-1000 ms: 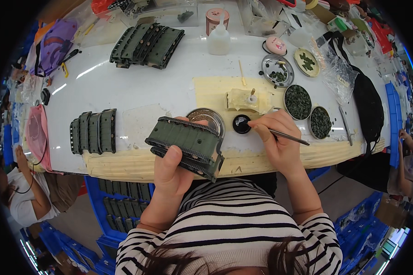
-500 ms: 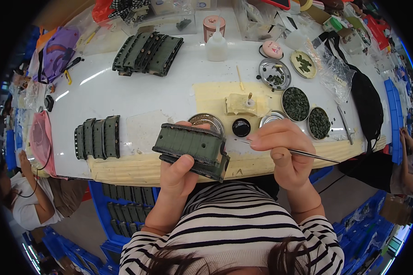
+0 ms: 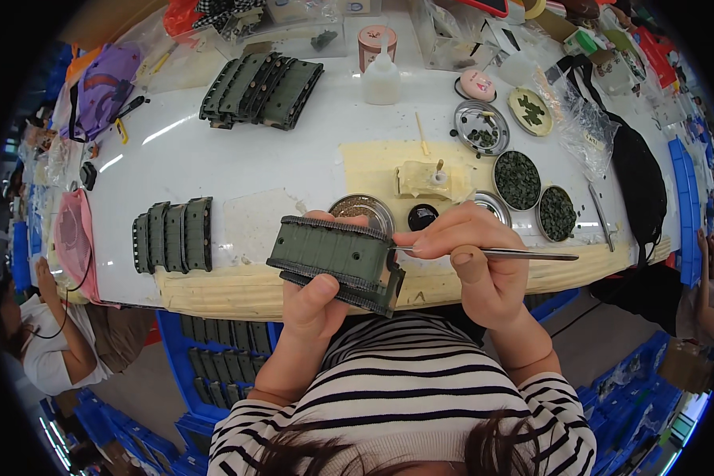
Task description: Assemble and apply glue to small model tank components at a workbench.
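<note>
Our white worktable (image 3: 238, 170) sits cluttered above blue crates (image 3: 214, 373). Our left hand (image 3: 317, 297) grips the green track part (image 3: 337, 258); right hand (image 3: 472, 254), fingers pinching the brush (image 3: 500, 254), has come closer since.

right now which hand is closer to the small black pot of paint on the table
Right. The right hand holding the thin brush sits just below and right of the small black pot; the left hand, gripping the green tank part, is farther down-left.
</note>
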{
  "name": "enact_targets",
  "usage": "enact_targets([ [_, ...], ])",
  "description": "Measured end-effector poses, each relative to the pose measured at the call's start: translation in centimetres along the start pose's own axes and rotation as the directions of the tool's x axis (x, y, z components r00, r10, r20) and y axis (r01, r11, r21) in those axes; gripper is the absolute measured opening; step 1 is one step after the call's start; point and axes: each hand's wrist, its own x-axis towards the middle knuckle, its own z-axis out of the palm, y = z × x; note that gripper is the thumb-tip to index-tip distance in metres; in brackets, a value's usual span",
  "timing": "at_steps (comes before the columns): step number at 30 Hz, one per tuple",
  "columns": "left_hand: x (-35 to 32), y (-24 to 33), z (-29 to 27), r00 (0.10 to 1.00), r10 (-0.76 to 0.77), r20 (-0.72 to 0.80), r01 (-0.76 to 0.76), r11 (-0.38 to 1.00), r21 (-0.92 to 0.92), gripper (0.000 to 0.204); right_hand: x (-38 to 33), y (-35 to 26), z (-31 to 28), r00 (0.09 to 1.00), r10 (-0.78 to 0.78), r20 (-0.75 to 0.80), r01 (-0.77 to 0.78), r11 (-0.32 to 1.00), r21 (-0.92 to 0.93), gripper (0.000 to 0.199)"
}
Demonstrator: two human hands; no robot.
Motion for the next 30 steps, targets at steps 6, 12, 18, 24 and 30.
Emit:
enact_targets([
  [6, -0.04, 0.08, 0.09, 1.0, 0.002, 0.005, -0.002, 1.0, 0.01, 0.068, 0.04, -0.14, 0.16, 1.0, 0.021, -0.007, -0.021, 1.0, 0.004, 0.013],
  [12, -0.02, 0.0, -0.12, 0.999, 0.031, 0.014, -0.031, 0.999, 0.037, 0.067, 0.1, -0.29, 0.25, 1.0, 0.025, -0.016, -0.026, 0.999, -0.026, 0.012],
  [18, -0.07, 0.14, 0.08, 0.999, 0.039, 0.008, -0.04, 0.997, 0.068, 0.067, 0.06, -0.39, 0.44, 0.999, 0.046, -0.025, -0.046, 0.999, -0.028, 0.011],
  [24, -0.08, 0.1, -0.12, 0.999, 0.052, 0.009, -0.053, 0.992, 0.11, 0.068, -0.03, -0.21, 0.58, 0.999, 0.038, -0.032, -0.039, 0.999, -0.02, 0.011],
  [30, -0.15, 0.11, 0.03, 0.999, 0.048, -0.006, -0.047, 0.994, 0.094, 0.069, 0.13, -0.17, 0.33, 1.0, 0.022, -0.014, -0.023, 0.999, -0.046, 0.011],
])
